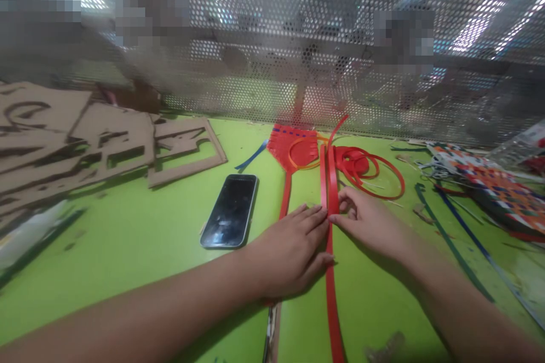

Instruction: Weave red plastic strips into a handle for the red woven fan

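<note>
Two red plastic strips (331, 181) lie side by side on the green table (128, 238), running from the near edge toward a red woven piece (293, 147). My left hand (293, 249) lies flat with fingers stretched out, pressing the strips from the left. My right hand (366, 218) is beside it on the right, its fingers curled and pinching the edge of the strips. A coil of red strip (366, 170) lies just beyond my right hand.
A black phone (230, 211) lies face up left of my hands. Cut cardboard sheets (85, 142) cover the far left. A multicoloured woven mat (498, 181) and loose blue and green strips (451, 238) lie at right. A perforated metal screen (272, 39) closes the back.
</note>
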The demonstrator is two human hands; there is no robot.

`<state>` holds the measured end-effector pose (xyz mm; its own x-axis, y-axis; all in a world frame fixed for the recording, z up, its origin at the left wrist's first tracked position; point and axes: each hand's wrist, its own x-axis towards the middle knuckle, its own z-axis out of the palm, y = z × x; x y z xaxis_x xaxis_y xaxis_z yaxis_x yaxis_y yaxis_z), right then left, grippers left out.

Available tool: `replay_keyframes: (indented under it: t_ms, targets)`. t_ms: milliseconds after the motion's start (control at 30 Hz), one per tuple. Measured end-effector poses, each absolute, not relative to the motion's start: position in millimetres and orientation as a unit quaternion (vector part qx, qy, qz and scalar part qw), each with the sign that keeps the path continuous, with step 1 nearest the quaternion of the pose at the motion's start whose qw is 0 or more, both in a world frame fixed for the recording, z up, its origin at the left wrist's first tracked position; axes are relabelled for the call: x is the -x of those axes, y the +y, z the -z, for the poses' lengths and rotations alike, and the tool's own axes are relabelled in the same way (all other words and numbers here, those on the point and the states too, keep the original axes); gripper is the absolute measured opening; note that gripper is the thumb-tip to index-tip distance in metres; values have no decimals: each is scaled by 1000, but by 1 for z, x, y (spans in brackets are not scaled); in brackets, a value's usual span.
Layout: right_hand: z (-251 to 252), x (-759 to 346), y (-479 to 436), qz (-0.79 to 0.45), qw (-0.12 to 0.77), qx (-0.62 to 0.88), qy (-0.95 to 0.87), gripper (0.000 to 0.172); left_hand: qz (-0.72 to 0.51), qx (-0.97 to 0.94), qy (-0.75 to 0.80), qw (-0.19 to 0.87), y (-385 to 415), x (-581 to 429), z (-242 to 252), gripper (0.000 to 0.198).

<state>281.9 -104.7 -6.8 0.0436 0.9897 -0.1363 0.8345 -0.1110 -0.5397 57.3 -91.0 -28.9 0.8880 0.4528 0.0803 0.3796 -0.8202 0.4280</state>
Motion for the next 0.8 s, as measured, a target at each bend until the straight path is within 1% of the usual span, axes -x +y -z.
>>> replay_keyframes:
  t_ms: [100,333,600,667,800]
  targets:
    - [6,-283,-104,-249,172,702,-644,19,-89,-950,218,204,-91,-57,29,74]
    - [11,-285,-103,-275,200,684,-645,19,-97,-950,218,204,-93,-55,32,73]
    - [2,-287,-106,-311,210,659,-652,12,-96,-950,218,199,-93,-56,32,75]
    - [-3,-286,-106,-302,202,666,-652,8,-96,-951,218,198,-93,-56,32,76]
    - [-5,-288,-105,-274,178,678,-659,10,-100,-952,219,191,-94,-55,32,75]
